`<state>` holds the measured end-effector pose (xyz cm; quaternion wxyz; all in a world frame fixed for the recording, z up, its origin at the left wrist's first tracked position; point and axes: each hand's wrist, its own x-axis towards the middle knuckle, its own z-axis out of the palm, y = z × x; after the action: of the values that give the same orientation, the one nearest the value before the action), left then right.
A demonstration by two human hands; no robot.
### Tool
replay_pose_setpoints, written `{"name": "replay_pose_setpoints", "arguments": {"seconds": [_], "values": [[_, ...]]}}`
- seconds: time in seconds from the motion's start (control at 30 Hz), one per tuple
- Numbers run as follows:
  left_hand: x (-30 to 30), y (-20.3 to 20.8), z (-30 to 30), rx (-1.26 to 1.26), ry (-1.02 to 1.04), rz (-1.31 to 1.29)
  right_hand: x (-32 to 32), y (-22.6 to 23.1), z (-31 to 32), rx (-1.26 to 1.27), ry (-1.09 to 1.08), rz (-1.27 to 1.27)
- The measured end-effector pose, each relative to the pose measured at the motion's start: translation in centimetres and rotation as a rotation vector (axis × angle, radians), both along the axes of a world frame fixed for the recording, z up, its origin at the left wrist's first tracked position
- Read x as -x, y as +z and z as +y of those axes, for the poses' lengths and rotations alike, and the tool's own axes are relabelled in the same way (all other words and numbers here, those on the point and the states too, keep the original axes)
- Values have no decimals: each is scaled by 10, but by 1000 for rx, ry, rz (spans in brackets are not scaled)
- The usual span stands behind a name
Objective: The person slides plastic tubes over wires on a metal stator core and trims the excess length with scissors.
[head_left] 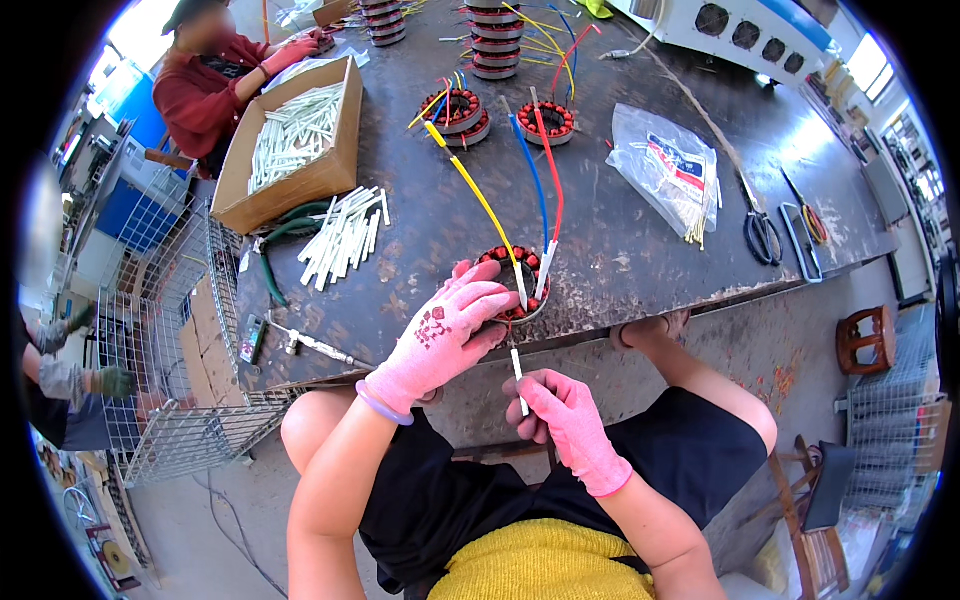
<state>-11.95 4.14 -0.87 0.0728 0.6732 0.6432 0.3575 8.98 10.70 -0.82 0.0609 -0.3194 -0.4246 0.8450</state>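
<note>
Thumb and fingertips pinched together, the right hand [560, 408] had a slim white tube [519, 383] angled up toward the red-coiled stator [530, 260] on the table's [420, 225] near edge, while the left hand's [442, 340] fingers lay over its rim, probably steadying it, clamped or merely resting I couldn't tell! Beyond rose yellow, blue and red leads, with piled white tubes [345, 238] and a full cardboard box [300, 192] leftward, seemingly for easy reach, and rightward a clear plastic bag [632, 150] bearing a red-and-blue printed label [675, 168].
</note>
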Motion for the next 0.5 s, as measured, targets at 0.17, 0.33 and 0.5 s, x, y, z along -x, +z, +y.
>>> {"name": "replay_pose_setpoints", "arguments": {"seconds": [0.17,0.33,0.5], "values": [[-1,0,0,9,-4,-58,24,-7,18,141,-94,21],[-6,-16,3,-83,74,51,45,-7,27,156,-106,46],[-26,-19,8,-141,272,-98,28,16,48,-481,21,-101]]}}
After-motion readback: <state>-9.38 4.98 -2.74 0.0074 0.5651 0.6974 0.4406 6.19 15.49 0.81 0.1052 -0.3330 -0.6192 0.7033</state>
